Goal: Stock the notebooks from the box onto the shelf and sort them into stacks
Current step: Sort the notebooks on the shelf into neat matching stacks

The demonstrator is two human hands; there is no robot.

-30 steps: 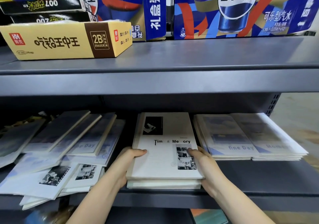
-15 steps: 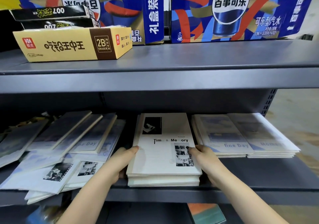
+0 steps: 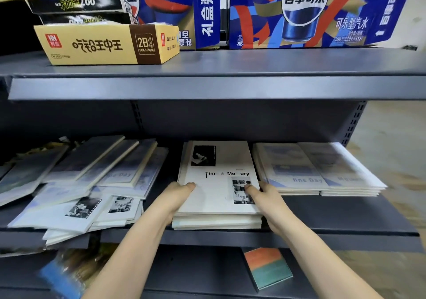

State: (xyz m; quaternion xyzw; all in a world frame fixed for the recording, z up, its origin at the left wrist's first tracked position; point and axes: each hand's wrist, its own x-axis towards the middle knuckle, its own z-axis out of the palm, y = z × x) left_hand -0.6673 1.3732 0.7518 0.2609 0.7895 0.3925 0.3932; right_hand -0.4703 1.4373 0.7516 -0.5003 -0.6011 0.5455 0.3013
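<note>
Flat and squared at the near edge of the grey shelf (image 3: 345, 218), middle stack (image 3: 219, 192) of white notebooks, top cover printed "Time & Memory" with black-and-white photos. Just right of it, two neat piles side by side: fine Day stack (image 3: 292, 172), pale blue, then right stack (image 3: 348, 172). Left, a loose heap (image 3: 87, 183), fanned and overlapping, partly overhanging the near edge.

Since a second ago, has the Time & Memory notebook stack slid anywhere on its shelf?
No. The Time & Memory stack shows the same narrow gap to the fine Day stack on its right; only the camera view shifted.
</note>
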